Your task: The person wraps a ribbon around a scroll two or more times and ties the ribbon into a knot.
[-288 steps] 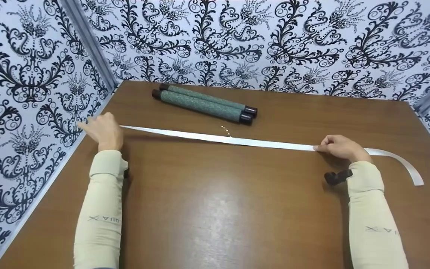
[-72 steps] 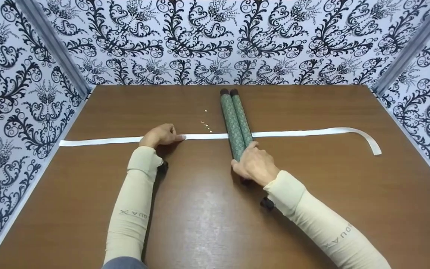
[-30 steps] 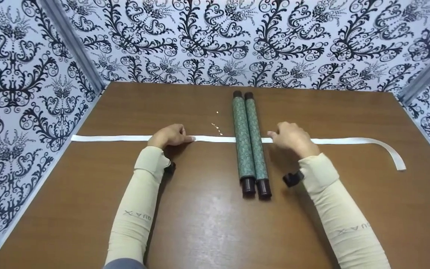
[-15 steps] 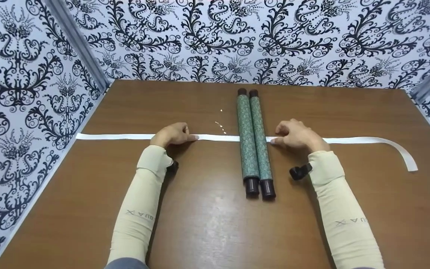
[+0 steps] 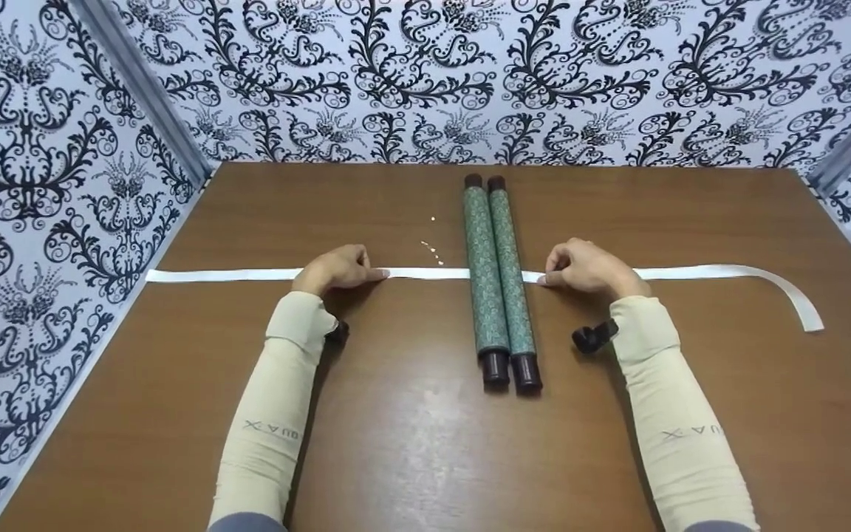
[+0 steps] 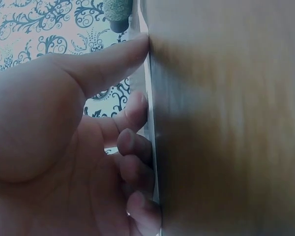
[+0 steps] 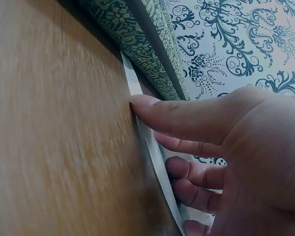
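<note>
A long white ribbon (image 5: 429,273) runs left to right across the wooden table. Over it lies a rolled scroll, its two green floral-patterned rolls (image 5: 484,273) side by side with dark ends front and back. My left hand (image 5: 338,267) holds the ribbon left of the scroll, thumb and fingertips at the strip in the left wrist view. Just right of the scroll, my right hand (image 5: 586,267) pinches the ribbon, the thumb (image 7: 145,102) on it and the other fingers curled at its far side. The stretch beneath the scroll is hidden.
Small pale flecks (image 5: 433,253) lie on the table (image 5: 411,414) behind the ribbon. Patterned black-and-white walls (image 5: 425,81) close in the back and sides. The ribbon's right end (image 5: 802,307) curves toward the front; its left end reaches the table's left edge.
The scroll was turned from lying crosswise at the back to lying front-to-back over the ribbon. My right hand let go of it and took the ribbon; my left moved inward along the ribbon.
</note>
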{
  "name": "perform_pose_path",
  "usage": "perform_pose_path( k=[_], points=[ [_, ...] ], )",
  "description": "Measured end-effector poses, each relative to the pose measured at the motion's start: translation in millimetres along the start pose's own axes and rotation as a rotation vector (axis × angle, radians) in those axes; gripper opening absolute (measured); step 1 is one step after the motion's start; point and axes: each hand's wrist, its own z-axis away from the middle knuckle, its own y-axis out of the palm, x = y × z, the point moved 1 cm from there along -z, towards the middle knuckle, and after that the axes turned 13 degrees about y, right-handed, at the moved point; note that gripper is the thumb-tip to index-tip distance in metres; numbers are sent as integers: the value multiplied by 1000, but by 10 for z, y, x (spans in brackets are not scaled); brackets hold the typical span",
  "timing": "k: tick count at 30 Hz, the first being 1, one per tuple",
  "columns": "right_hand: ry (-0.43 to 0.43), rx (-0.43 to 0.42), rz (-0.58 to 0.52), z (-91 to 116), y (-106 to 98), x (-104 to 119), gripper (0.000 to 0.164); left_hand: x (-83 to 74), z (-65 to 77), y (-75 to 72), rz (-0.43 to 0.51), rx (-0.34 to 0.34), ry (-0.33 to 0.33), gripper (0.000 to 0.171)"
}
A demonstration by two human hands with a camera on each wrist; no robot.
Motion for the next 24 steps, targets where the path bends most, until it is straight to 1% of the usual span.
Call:
perform_pose_path(
  k=[2, 4, 7, 9, 11, 13, 15, 18, 24],
  points=[
    [-9, 7, 3, -2, -2, 2, 17, -20, 6, 5, -13, -8, -5, 39],
    [-13, 11, 2, -1, -3, 1, 16, -62, 8, 9, -46, -12, -15, 39],
    [5, 22, -7, -1, 1, 15, 14, -171, 12, 3, -143, -23, -39, 40],
    [-3, 22, -12, 4, 3, 38, 14, -250, 12, 3, -189, -32, -56, 40],
    [-11, 22, -19, 23, -2, 38, 13, -345, -27, 22, -219, -44, -57, 39],
    [-27, 19, -23, 36, -4, 40, 13, -433, -76, 47, -227, -56, -44, 39],
    [-39, 13, -24, 42, -6, 42, 13, -519, -127, 79, -235, -66, -15, 38],
    [-34, 13, -27, 42, -10, 51, 11, -626, -204, 142, -228, -73, 27, 38],
    [-43, 2, -53, 29, -26, 67, 9, -758, -337, 260, -226, -68, 86, 32]
  ],
)
